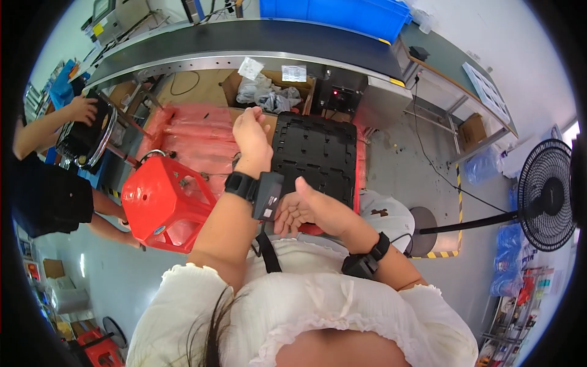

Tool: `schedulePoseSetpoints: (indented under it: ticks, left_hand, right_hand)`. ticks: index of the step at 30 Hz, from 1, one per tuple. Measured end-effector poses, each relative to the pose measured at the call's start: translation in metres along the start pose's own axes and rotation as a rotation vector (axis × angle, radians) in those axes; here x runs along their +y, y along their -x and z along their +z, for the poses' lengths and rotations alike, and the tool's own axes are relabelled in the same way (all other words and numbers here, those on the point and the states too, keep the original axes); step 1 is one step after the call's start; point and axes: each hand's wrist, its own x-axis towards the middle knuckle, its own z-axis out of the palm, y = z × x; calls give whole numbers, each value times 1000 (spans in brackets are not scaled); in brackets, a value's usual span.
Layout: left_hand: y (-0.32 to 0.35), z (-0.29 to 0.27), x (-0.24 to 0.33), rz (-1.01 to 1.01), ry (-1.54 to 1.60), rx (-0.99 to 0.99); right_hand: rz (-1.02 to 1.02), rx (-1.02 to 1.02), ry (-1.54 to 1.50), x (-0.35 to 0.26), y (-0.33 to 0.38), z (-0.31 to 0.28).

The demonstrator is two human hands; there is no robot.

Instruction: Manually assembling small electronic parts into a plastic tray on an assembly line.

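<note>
My left hand (252,136) is raised in front of me, palm turned inward, with fingers loosely bent and apart and nothing seen in them. Beyond it lies a black moulded plastic panel (315,150) on the red-wrapped stack. My right hand (313,211) is held before my body, thumb up and fingers spread, holding nothing. A dark strapped device (267,196) sits on my left wrist, and another strapped device (361,264) on my right. Neither hand touches the panel as far as I can see. To the left of my left forearm stands a red plastic stool (160,199).
Red film (189,131) covers the low stack ahead. Behind it runs a conveyor belt (244,40) with a blue bin (333,21). A cardboard box (309,92) holds plastic bags. A black fan (550,194) stands right. At left, another person's hand (81,110) rests near a black chrome-handled object.
</note>
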Motion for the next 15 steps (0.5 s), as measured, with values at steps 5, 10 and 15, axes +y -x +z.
schedulePoseSetpoints:
  ticks: [5,10,15]
  left_hand:
    - [16,-19,5,-298,-13,-408]
    - [82,3,20,-776,-377,-1068]
    - [138,31,19,-840,-597,-1267]
  right_hand:
    - [-479,122,-575,-9,21,-80]
    - [-815,1040,-1225,-14,38,-143]
    - [-882,1150,-1067,-23,49,-133]
